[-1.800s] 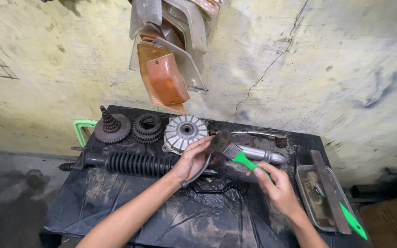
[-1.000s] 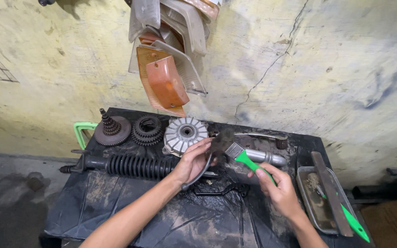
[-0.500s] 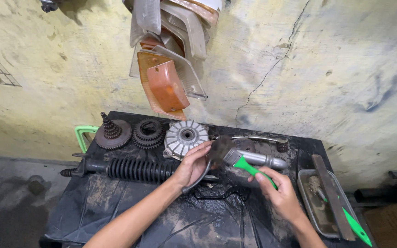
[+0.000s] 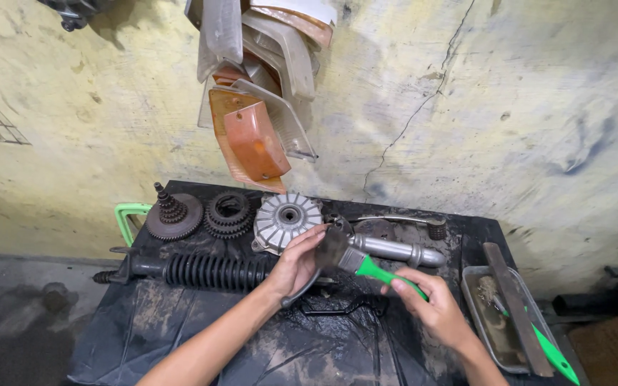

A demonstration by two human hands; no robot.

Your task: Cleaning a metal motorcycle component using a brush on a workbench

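My left hand (image 4: 296, 261) grips a dark curved metal part (image 4: 302, 287) and holds it over the black-covered table (image 4: 180, 329). My right hand (image 4: 432, 307) holds a green-handled brush (image 4: 366, 270); its dirty bristles (image 4: 332, 247) rest against the part by my left fingers. Just behind my hands lie a silver finned round hub (image 4: 286, 219) and a grey metal shaft (image 4: 395, 251).
A black ribbed spring-like strut (image 4: 205, 271) lies at the left, with two rusty gear clusters (image 4: 174, 214) (image 4: 229, 213) behind it. A metal tray (image 4: 498, 322) with a flat file and a green-handled tool stands at the right. Orange and clear lamp covers (image 4: 252, 143) hang on the wall.
The brush head has shifted slightly left along the held part, closer to my left fingers. The view has tilted a little; the objects on the table have not moved.
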